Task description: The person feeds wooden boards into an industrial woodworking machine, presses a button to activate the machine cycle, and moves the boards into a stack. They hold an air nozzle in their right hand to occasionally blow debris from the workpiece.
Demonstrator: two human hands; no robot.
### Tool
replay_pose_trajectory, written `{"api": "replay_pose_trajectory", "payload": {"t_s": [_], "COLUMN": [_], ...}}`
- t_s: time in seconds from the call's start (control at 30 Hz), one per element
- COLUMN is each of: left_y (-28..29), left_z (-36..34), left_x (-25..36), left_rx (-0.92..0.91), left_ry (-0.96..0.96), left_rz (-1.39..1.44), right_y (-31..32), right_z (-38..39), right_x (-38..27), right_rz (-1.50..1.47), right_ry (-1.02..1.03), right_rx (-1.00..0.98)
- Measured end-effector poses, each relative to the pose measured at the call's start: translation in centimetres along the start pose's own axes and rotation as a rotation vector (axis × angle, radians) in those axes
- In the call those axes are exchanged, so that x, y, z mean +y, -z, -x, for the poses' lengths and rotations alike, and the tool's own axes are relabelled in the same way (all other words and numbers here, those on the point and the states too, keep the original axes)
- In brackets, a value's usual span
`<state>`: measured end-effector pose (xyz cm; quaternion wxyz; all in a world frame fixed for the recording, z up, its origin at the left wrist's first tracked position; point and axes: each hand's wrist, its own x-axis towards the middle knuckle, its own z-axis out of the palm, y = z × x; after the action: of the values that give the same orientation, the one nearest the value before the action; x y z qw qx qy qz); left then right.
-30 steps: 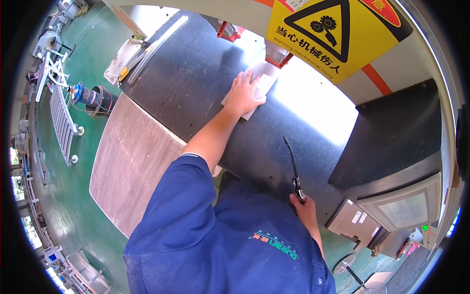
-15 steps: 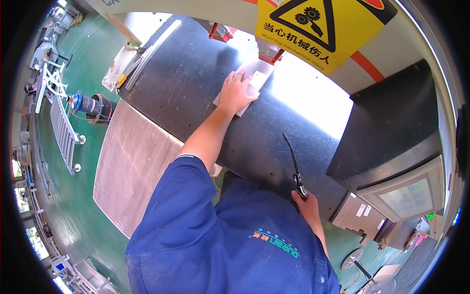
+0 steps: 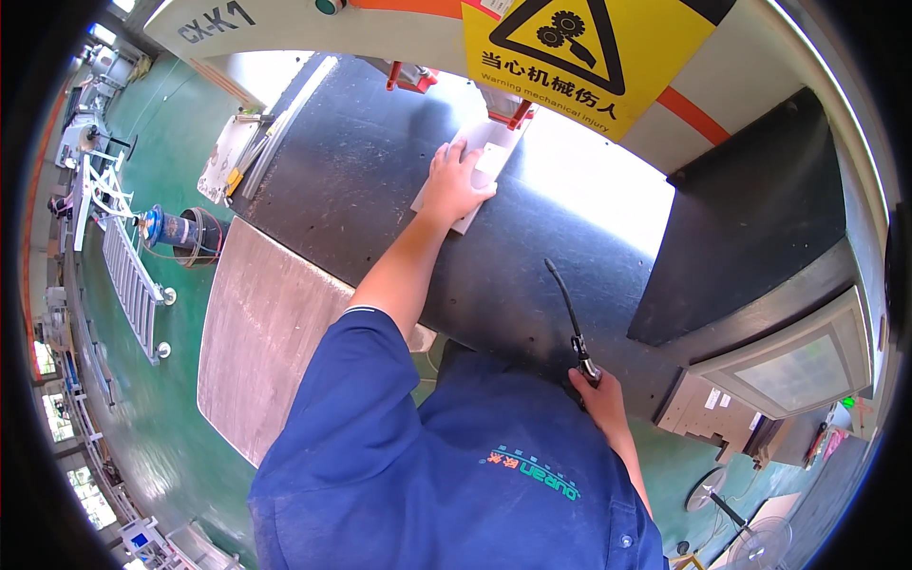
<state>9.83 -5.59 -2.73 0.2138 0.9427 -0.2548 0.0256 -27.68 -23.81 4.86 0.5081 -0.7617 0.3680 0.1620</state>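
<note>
My left hand (image 3: pixel 451 188) reaches forward and rests on a pale flat panel (image 3: pixel 465 222) on the black worktable. Its fingers are spread across the top, with the thumb apart on the right side. A small white label or piece (image 3: pixel 492 157) lies on the panel beyond the thumb. Low on the right, near the table's front edge, my right hand (image 3: pixel 600 391) is closed round an air blow gun (image 3: pixel 583 361). The gun's long thin black nozzle (image 3: pixel 562 290) points up and away over the table.
The machine's white beam bears a yellow warning sign (image 3: pixel 579 66); red-edged clamps (image 3: pixel 410 78) hang under it. A screen panel (image 3: pixel 798 375) stands right. A brownish board (image 3: pixel 271 332) is at left, metal strips (image 3: pixel 285 123) behind it. A black bucket (image 3: pixel 201 237) stands on the green floor.
The view has shifted slightly, showing more of the beam's left end. My left hand stays on the panel, and my right hand still holds the blow gun in much the same place.
</note>
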Motion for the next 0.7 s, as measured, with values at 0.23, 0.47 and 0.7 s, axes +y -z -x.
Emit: {"api": "replay_pose_trajectory", "payload": {"t_s": [0.23,0.47,0.7], "left_y": [0.3,-0.1,-2.8], "left_z": [-2.1,2.0,2.3], "left_x": [-5.9,-1.5,0.9], "left_rx": [0.105,0.040,0.080], "left_ry": [0.074,0.009,0.074], "left_rz": [0.403,0.060,-0.130], "right_y": [0.1,0.0,0.3], "right_z": [-0.1,-0.1,0.1], "right_x": [0.0,-0.1,-0.7], "right_rz": [-0.025,-0.001,0.010], "right_ry": [0.003,-0.001,-0.045], "right_rx": [-0.001,0.000,-0.003]}}
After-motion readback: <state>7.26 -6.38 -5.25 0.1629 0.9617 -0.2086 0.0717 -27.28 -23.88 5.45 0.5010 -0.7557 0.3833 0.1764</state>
